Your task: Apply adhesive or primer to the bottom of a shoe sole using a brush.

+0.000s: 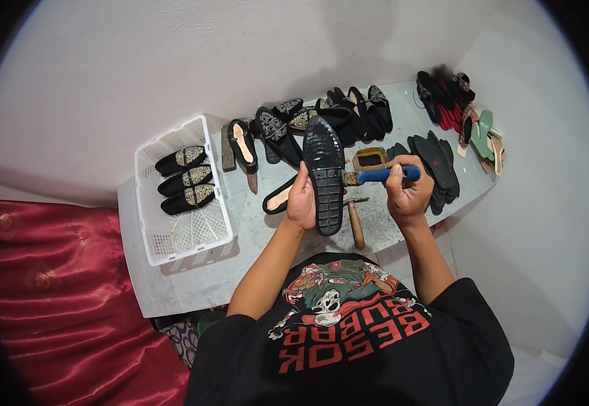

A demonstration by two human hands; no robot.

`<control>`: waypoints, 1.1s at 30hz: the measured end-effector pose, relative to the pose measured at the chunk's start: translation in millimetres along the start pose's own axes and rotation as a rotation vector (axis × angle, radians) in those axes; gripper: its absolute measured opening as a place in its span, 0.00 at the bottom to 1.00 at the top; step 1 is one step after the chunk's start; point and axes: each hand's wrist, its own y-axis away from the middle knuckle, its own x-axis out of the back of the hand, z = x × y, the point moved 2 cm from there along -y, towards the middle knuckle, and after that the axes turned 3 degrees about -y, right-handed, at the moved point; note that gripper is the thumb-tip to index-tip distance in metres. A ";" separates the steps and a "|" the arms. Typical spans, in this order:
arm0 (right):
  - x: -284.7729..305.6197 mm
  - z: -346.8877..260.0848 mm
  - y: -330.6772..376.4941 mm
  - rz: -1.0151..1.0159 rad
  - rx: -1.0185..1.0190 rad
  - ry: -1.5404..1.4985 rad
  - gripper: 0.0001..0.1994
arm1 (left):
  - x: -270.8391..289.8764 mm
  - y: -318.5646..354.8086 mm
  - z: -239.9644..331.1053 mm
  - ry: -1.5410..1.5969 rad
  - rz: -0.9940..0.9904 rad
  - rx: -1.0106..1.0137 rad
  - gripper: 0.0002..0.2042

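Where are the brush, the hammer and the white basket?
Brush (375,175): head view, on its blue handle.
Hammer (356,226): head view, on its wooden handle.
White basket (193,251): head view, on its near rim.

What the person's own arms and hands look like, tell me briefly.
The left hand and right hand are ungloved, and no watch or bracelet shows on either wrist. The forearms are bare below the short black sleeves of a T-shirt printed with a skull-faced figure and red lettering.

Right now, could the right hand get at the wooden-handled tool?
Probably not with its grip full: the right hand holds the blue-handled brush. Otherwise, the way to the wooden-handled tool looks free.
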 end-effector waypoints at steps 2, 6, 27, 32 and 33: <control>-2.5 -0.2 -0.8 0.003 0.021 -0.046 0.04 | 8.2 -0.7 -1.3 0.026 -0.039 -0.001 0.34; -14.8 -1.2 -5.5 0.021 -0.050 -0.181 0.04 | 0.5 -6.7 -9.3 -0.060 -0.005 -0.002 0.32; 33.7 98.7 -6.3 0.057 -0.324 -0.349 0.08 | 19.0 14.8 -24.3 -0.024 0.159 -0.050 0.32; 48.7 202.5 11.3 0.156 -0.498 -0.237 0.10 | 29.0 23.0 -20.3 0.063 0.097 -0.131 0.33; 47.4 224.4 19.9 0.114 -0.562 -0.197 0.10 | 30.9 22.4 -22.7 0.062 0.096 -0.134 0.33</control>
